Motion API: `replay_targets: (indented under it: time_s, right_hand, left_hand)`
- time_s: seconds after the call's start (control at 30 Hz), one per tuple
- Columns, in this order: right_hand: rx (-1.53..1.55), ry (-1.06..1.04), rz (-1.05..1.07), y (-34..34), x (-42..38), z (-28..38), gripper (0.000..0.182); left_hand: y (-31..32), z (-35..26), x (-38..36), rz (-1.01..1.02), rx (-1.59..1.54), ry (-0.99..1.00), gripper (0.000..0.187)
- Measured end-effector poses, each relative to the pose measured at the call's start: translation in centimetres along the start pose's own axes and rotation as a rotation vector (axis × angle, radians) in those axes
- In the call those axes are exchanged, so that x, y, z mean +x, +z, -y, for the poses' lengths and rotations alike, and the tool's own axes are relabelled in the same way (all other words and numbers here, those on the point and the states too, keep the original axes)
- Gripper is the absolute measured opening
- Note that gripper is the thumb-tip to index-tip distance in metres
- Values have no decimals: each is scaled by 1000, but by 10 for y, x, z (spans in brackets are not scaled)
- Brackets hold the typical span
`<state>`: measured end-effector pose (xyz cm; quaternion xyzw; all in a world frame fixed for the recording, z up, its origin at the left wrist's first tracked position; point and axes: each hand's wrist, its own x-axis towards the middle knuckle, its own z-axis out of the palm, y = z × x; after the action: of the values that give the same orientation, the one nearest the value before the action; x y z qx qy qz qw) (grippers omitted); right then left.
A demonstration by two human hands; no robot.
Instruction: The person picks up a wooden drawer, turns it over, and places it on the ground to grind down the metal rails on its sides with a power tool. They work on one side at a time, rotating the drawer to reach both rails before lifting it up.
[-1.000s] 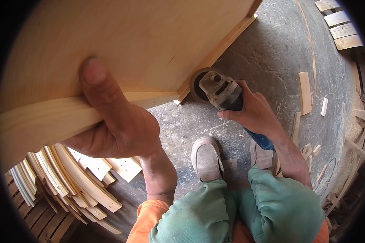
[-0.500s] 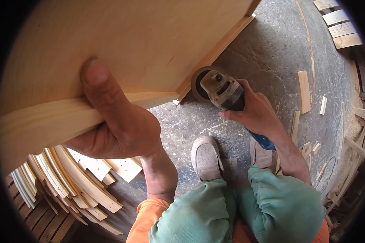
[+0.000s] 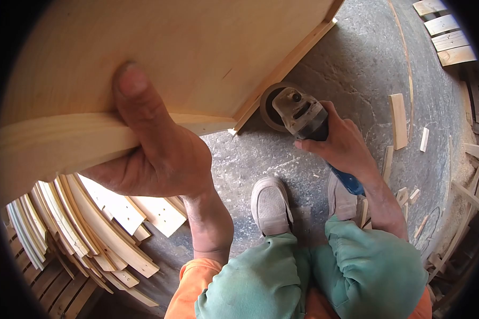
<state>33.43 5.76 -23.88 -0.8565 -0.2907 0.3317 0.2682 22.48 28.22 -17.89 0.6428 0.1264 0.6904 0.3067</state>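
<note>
A large pale wooden panel (image 3: 197, 58) with raised edge strips fills the upper left. My left hand (image 3: 162, 149) is closed round its near edge strip (image 3: 53, 141), thumb on the inner face and fingers underneath. In my right hand (image 3: 348, 143) is an angle grinder (image 3: 302, 116), gripped by its dark body, with the blue rear end below the wrist. The grinder's round disc (image 3: 271, 106) is right by the strip on the panel's right side (image 3: 285, 69), a little above the corner.
Stacked wooden slats (image 3: 101, 228) lie at lower left, partly on a slatted pallet (image 3: 64, 287). Offcuts (image 3: 397, 121) are scattered on the concrete floor (image 3: 239, 159) at right. More slats (image 3: 449, 40) are at upper right. My shoes (image 3: 270, 204) stand below the grinder.
The grinder and my right hand have shifted slightly right and up along the side strip. My left hand and the panel's near edge have risen a little in view.
</note>
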Motion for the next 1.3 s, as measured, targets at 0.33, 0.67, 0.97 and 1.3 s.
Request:
replay_targets:
  time_s: [0.33,0.67,0.97,1.3]
  right_hand:
    - [-32,-3,54,14,7,9,76]
    - [-20,5,-30,-2,1,0,77]
    - [-48,-10,58,13,6,8,74]
    - [-31,6,-35,0,6,1,74]
  left_hand:
    - [5,0,-1,15,-64,39,23]
    - [4,0,0,41,-124,81,24]
    - [5,-1,0,46,-98,53,25]
    - [6,-4,-1,20,-35,48,28]
